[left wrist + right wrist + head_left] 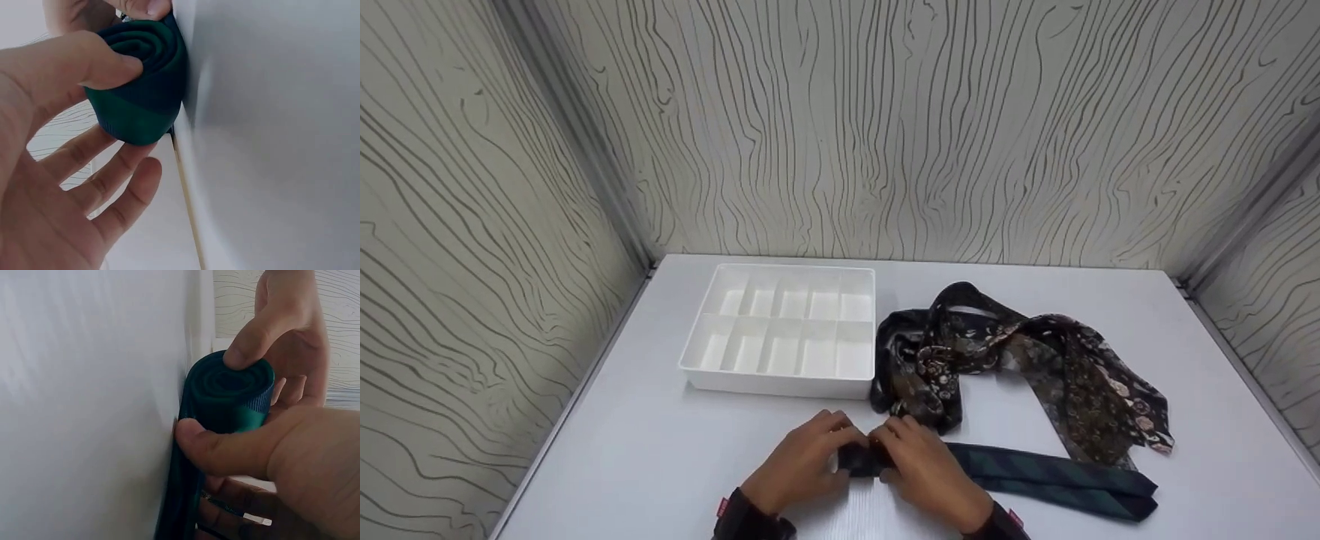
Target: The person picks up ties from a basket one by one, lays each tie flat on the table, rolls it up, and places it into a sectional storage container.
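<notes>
A dark green and navy striped necktie (1050, 480) lies along the front of the table, its left part wound into a roll. My left hand (804, 463) grips the roll (140, 107) from the left, thumb across the coiled end and fingers around the far side. From the other side my right hand (924, 474) pinches the tie where the flat length meets the roll; its thumb (197, 444) presses there in the right wrist view. In the head view both hands cover much of the roll. The flat tail runs off rightward, folded lengthwise, to pointed ends.
A white tray (780, 385) with several compartments stands behind my left hand. A dark floral scarf (982, 345) sprawls in loose folds behind my right hand, its lower end meeting the tie's tail. Patterned wall panels (840, 135) enclose the table at the back and sides.
</notes>
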`<state>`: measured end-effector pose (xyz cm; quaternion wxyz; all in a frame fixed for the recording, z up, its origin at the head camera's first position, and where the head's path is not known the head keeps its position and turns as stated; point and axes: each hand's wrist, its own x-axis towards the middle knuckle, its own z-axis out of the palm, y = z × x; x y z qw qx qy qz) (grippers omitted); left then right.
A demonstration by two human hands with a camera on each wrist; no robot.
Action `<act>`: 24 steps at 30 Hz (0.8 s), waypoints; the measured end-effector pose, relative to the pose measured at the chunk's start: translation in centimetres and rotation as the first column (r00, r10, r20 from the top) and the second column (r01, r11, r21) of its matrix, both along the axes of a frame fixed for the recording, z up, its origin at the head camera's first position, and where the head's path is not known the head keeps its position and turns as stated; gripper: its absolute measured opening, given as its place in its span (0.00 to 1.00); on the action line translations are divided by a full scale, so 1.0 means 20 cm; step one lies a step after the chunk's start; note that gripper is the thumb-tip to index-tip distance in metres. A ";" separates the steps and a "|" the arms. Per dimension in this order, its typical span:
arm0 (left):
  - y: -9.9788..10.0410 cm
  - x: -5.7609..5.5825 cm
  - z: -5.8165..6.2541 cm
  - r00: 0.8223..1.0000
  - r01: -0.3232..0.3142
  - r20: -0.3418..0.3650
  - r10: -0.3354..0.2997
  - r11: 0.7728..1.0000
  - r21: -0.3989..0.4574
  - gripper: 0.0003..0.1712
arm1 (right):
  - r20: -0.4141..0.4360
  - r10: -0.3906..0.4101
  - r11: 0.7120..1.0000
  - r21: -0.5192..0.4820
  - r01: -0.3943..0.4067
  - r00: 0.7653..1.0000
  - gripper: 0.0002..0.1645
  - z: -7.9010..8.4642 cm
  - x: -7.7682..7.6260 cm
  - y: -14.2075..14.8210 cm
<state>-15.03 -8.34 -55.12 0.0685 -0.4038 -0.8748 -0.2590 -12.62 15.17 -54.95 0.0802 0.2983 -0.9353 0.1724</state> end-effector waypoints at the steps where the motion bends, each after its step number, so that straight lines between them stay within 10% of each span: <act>1: 0.01 0.00 0.00 1.000 0.001 -0.007 -0.001 1.000 -0.004 0.27 | 0.010 -0.001 1.000 -0.008 0.001 1.000 0.31 0.00 0.00 0.00; 24: 0.07 0.02 0.01 0.997 0.041 -0.061 -0.043 0.999 -0.021 0.24 | 0.203 -0.035 0.999 -0.028 0.042 0.979 0.32 0.02 0.02 0.03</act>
